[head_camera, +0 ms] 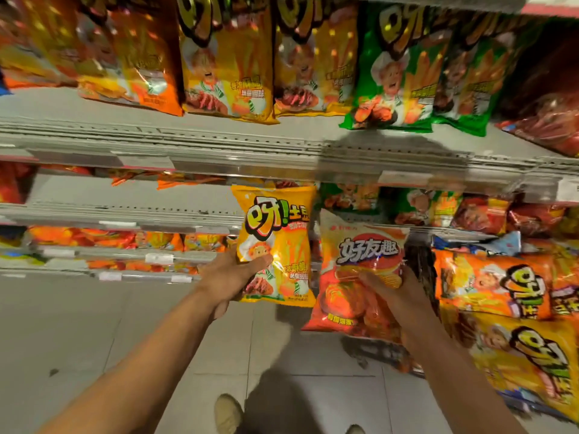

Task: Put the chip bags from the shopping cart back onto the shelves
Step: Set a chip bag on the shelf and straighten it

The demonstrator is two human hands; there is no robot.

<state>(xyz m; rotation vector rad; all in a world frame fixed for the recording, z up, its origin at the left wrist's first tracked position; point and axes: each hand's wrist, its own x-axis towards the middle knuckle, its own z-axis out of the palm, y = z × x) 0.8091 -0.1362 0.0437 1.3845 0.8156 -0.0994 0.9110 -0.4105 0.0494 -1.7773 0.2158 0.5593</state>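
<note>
Two raised arms, each hand point(232, 277) point(398, 289) around one chip bag point(275, 233) point(360, 255).

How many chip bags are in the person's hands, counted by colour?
Yellow bag, in the left hand: 1
Orange-red bag, in the right hand: 1
Total: 2

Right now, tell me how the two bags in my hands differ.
The yellow bag, gripped by the left hand, shows a cartoon chef and fries and stands upright; the orange-red bag, gripped by the right hand, shows ridged chips and tilts. Both are sealed and held up before the shelves.
</note>
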